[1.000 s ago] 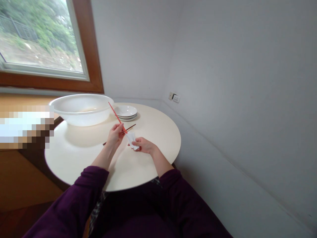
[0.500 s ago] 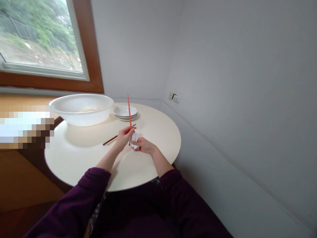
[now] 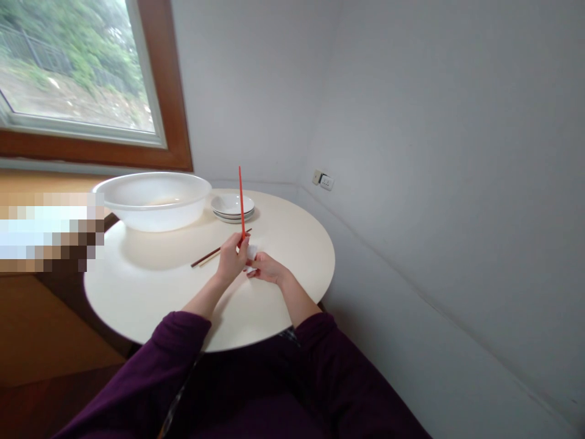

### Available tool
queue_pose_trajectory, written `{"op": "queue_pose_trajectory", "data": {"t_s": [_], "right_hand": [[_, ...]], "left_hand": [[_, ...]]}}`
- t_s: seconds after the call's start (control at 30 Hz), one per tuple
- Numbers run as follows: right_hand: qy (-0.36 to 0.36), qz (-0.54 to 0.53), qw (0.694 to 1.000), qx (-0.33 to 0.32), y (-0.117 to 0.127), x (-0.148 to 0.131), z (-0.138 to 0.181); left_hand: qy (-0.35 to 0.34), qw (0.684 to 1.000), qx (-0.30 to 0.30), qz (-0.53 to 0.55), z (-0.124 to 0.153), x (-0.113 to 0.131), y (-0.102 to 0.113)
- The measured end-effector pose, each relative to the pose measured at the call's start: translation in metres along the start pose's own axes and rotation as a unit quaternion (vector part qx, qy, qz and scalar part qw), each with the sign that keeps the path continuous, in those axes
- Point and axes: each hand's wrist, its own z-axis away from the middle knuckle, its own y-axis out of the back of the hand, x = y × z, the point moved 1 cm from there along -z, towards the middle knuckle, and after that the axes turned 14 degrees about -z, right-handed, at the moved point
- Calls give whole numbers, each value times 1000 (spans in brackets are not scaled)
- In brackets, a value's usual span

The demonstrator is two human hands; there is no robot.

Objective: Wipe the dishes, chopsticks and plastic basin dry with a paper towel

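Observation:
A red chopstick (image 3: 242,201) points upward from between the fingers of my left hand (image 3: 232,258), which is closed on its lower part. My right hand (image 3: 269,268) is closed on a crumpled white tissue or cloth (image 3: 252,251), pressed close beside the left fingers. The chopstick's lower end is hidden by the hands and the white piece. On the table behind my left hand lie a dark brown chopstick (image 3: 205,256) and a pale, thin stick (image 3: 209,258), both partly covered by that hand.
A large translucent white basin (image 3: 159,217) stands at the back left of the round cream table (image 3: 150,292). Right of it is a small stack of white dishes (image 3: 234,213). Walls with a socket (image 3: 326,182) rise behind and to the right.
My left hand has shifted slightly right and turned, and the red chopstick has risen a little with it. The white piece is now more covered by the left hand.

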Motion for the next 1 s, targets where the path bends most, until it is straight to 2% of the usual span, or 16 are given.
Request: {"op": "queue_pose_trajectory", "data": {"t_s": [0.17, 0.37, 0.87, 0.93, 1.0], "right_hand": [[-3, 8, 1000, 7, 2, 1, -1], [-12, 14, 1000, 8, 4, 2, -2], [-39, 8, 999, -15, 9, 3, -3], [-34, -4, 999, -4, 9, 2, -3], [-18, -24, 999, 14, 10, 0, -3]], "left_hand": [[-32, 999, 26, -27, 1, 2, 1], [10, 998, 55, -32, -1, 1, 3], [42, 993, 83, -70, -7, -9, 9], [49, 992, 82, -85, -9, -13, 11], [62, 990, 56, -117, -11, -16, 12]]}}
